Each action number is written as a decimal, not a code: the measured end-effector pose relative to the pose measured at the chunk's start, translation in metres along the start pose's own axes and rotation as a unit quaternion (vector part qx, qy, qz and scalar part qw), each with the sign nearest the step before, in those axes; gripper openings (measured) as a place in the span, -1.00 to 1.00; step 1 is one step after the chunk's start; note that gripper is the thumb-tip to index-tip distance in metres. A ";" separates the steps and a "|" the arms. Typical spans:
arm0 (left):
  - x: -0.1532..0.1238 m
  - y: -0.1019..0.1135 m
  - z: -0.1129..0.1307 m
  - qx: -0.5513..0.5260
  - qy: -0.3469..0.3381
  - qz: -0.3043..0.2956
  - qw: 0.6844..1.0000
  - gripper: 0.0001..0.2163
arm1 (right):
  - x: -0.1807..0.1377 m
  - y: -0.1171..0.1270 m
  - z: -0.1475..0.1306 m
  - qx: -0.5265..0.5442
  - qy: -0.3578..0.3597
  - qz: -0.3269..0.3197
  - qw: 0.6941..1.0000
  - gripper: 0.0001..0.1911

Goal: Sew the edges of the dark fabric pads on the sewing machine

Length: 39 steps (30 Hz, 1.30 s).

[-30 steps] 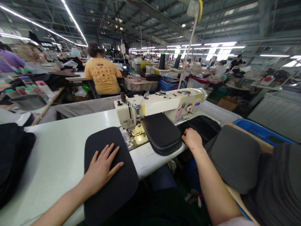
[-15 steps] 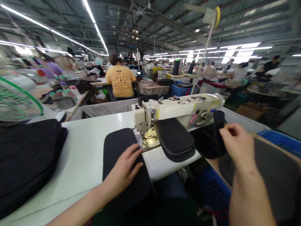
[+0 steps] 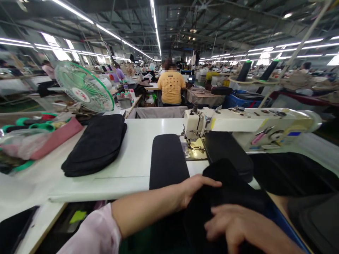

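Observation:
A dark, floppy black fabric piece [image 3: 225,176] is held up in front of me, below the sewing machine [image 3: 196,123]. My left hand [image 3: 197,187] grips its left edge, thumb along the near face and the other fingers hidden. Against the lower part of the same piece, my right hand [image 3: 233,224] is closed with curled, slightly blurred fingers. A flat black panel with rounded corners [image 3: 169,158] lies left of the needle plate, partly under my left forearm. Right of the needle, black panels [image 3: 227,150] are stacked under the machine arm.
A pile of black pieces [image 3: 97,144] lies on the left of the white table [image 3: 137,148]. Behind it stands a green-rimmed fan [image 3: 82,90]. More black fabric [image 3: 293,173] lies at the right. A person in a yellow shirt [image 3: 171,86] sits ahead.
My view has swung left. My right hand has brought the black fabric piece from the right side to in front of me. My left hand has left the flat panel and taken hold of the piece.

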<state>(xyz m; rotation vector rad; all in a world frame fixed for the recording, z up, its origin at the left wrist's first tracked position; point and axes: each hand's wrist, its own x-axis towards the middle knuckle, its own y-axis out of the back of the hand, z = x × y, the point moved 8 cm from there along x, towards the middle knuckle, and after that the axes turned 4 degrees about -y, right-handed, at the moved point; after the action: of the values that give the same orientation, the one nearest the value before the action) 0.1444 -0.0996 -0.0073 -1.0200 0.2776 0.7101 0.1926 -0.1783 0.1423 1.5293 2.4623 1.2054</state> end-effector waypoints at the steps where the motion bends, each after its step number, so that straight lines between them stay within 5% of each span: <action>1: -0.012 0.003 0.009 -0.013 -0.029 0.027 0.999 -0.79 | -0.008 0.013 0.013 -0.006 -0.036 0.099 0.994 -0.89; 3: -0.039 0.010 0.033 -0.049 -0.119 0.067 0.989 -0.77 | -0.036 0.037 0.050 0.007 -0.136 0.330 0.934 -0.81; 5: -0.065 0.019 0.052 -0.078 -0.215 0.102 0.968 -0.73 | -0.057 0.027 0.090 0.090 -0.221 0.418 0.876 -0.50; 8: -0.093 0.041 0.062 -0.106 -0.298 0.169 0.934 -0.72 | -0.041 -0.044 0.126 0.333 -0.288 0.244 0.864 -0.21; 12: -0.110 0.075 0.065 -0.125 -0.298 0.227 0.919 -0.76 | -0.024 -0.117 0.112 0.460 -0.361 0.070 0.808 -0.20; 15: -0.121 0.100 0.098 -0.083 -0.309 0.243 0.916 -0.79 | -0.011 -0.130 0.103 0.494 -0.391 0.044 0.775 -0.36; 22: -0.116 0.137 0.253 0.167 -0.468 0.252 0.830 -0.80 | 0.029 -0.129 0.136 0.528 -0.406 0.143 0.732 -0.51; 26: -0.077 0.176 0.270 0.300 -0.312 0.310 0.847 -0.81 | 0.028 -0.143 0.150 0.546 -0.428 0.179 0.697 -0.52; 30: -0.057 0.202 0.265 0.365 -0.188 0.336 0.848 -0.76 | 0.016 -0.149 0.148 0.525 -0.434 0.186 0.708 -0.54; 35: -0.033 0.189 0.284 0.581 -0.141 0.309 0.740 -0.72 | 0.011 -0.148 0.149 0.498 -0.445 0.203 0.716 -0.58; 39: -0.008 0.176 0.287 0.661 -0.133 0.248 0.696 -0.65 | -0.001 -0.152 0.148 0.503 -0.444 0.214 0.710 -0.54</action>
<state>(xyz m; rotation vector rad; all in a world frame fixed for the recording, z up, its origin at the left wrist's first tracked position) -0.0083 0.1988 0.0241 0.5911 0.6839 0.8713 0.1330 -0.1250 -0.0541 2.1207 2.0004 -1.0478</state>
